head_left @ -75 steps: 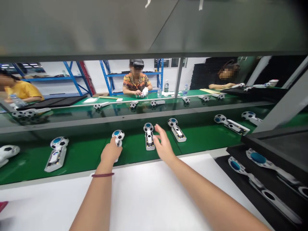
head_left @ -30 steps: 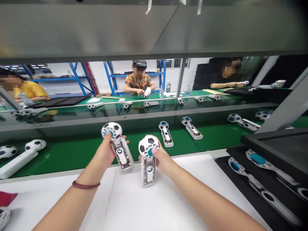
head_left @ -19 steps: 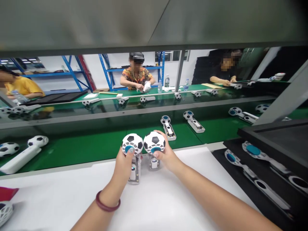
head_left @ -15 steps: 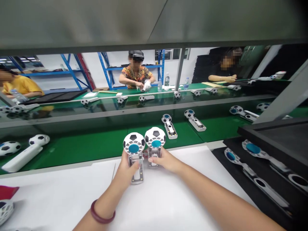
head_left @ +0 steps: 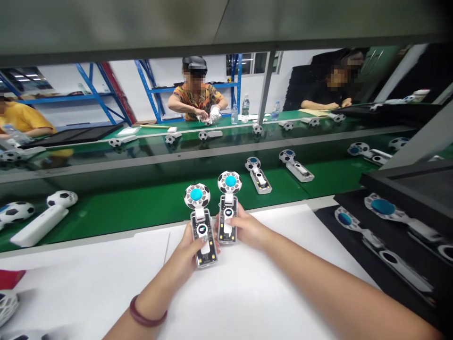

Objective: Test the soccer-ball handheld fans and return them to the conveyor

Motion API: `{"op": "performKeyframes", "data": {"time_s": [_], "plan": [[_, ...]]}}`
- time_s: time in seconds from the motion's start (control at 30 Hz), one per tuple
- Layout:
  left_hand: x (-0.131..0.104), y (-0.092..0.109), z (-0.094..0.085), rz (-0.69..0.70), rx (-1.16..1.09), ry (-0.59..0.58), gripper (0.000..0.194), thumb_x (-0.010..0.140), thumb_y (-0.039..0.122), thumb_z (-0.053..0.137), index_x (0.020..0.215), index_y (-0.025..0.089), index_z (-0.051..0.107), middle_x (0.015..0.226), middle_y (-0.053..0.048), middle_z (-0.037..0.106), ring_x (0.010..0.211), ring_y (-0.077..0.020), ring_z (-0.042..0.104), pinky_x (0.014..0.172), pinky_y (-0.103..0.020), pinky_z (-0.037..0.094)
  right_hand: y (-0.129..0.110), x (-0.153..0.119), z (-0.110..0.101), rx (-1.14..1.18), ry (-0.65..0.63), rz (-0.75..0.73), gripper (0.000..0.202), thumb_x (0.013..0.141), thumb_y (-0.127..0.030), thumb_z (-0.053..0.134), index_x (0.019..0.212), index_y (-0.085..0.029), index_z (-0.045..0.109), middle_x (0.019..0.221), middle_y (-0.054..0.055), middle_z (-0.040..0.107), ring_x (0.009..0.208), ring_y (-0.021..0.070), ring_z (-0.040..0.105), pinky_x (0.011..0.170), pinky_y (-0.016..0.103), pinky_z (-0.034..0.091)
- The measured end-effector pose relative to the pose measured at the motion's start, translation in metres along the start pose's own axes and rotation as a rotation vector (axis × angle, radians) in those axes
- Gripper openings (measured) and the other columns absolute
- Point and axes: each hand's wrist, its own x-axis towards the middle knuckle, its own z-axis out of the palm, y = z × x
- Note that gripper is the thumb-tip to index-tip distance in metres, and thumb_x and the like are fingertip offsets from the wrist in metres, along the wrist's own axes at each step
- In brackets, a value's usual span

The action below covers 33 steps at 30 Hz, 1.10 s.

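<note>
My left hand (head_left: pixel 190 245) is closed around a football-patterned handheld fan (head_left: pixel 204 231), its thumb on the front of the clear-fronted handle. My right hand (head_left: pixel 244 225) grips a second fan of the same kind (head_left: pixel 230 182), with the thumb beside its round display. Both fans are upright side by side above the white sheet (head_left: pixel 226 293), heads away from me with blue centres showing. The displays on both handles are lit. Parts of the fingers are hidden behind the handles.
Two more fans (head_left: pixel 260 177) (head_left: pixel 297 167) lie on the green belt (head_left: pixel 116 208); a white-handled one (head_left: pixel 40 226) is at left. Black trays (head_left: pixel 414 189) with fans stand at right. A metal shelf (head_left: pixel 212 23) hangs overhead. Several people sit across the belt.
Both fans have tilted so their handle fronts and blue centres face me more, and their displays now show lit. Fans on the belt appear shifted slightly right.
</note>
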Motion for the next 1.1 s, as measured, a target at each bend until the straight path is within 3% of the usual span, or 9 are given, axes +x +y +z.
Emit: {"op": "performKeyframes", "data": {"time_s": [0.33, 0.6, 0.83, 1.1], "plan": [[-0.003, 0.0032, 0.0034, -0.05, 0.057, 0.037, 0.063, 0.066, 0.034, 0.067, 0.119, 0.025, 0.036, 0.09, -0.007, 0.061, 0.072, -0.0239, 0.06, 0.066, -0.036, 0.046, 0.0002, -0.0006, -0.0028, -0.029, -0.023, 0.014, 0.046, 0.062, -0.013, 0.065, 0.1, -0.023, 0.04, 0.083, -0.001, 0.059, 0.078, 0.0197, 0.06, 0.071, 0.036, 0.046], [-0.0014, 0.0029, 0.004, -0.039, 0.059, 0.016, 0.059, 0.067, 0.035, 0.067, 0.117, 0.025, 0.038, 0.096, -0.008, 0.059, 0.076, -0.0241, 0.059, 0.064, -0.035, 0.046, 0.0006, -0.0011, -0.0005, -0.024, -0.042, -0.009, 0.049, 0.065, -0.015, 0.065, 0.106, -0.024, 0.038, 0.087, 0.0, 0.059, 0.08, 0.0191, 0.06, 0.071, 0.035, 0.046], [-0.0031, 0.0031, 0.0049, -0.045, 0.055, 0.022, 0.063, 0.069, 0.033, 0.064, 0.122, 0.026, 0.032, 0.087, -0.007, 0.06, 0.07, -0.0236, 0.059, 0.064, -0.037, 0.046, -0.0001, -0.0005, -0.0004, -0.011, 0.008, 0.015, 0.052, 0.063, -0.014, 0.067, 0.105, -0.024, 0.038, 0.083, -0.002, 0.058, 0.077, 0.0184, 0.06, 0.07, 0.035, 0.047], [-0.0015, 0.0018, 0.0025, -0.046, 0.029, 0.01, 0.055, 0.068, 0.03, 0.065, 0.116, 0.024, 0.038, 0.087, -0.006, 0.059, 0.069, -0.0219, 0.058, 0.063, -0.035, 0.046, 0.0018, 0.0008, -0.0028, 0.008, -0.003, 0.029, 0.056, 0.063, -0.015, 0.066, 0.108, -0.025, 0.036, 0.083, -0.002, 0.058, 0.078, 0.0191, 0.06, 0.072, 0.036, 0.046]]}}
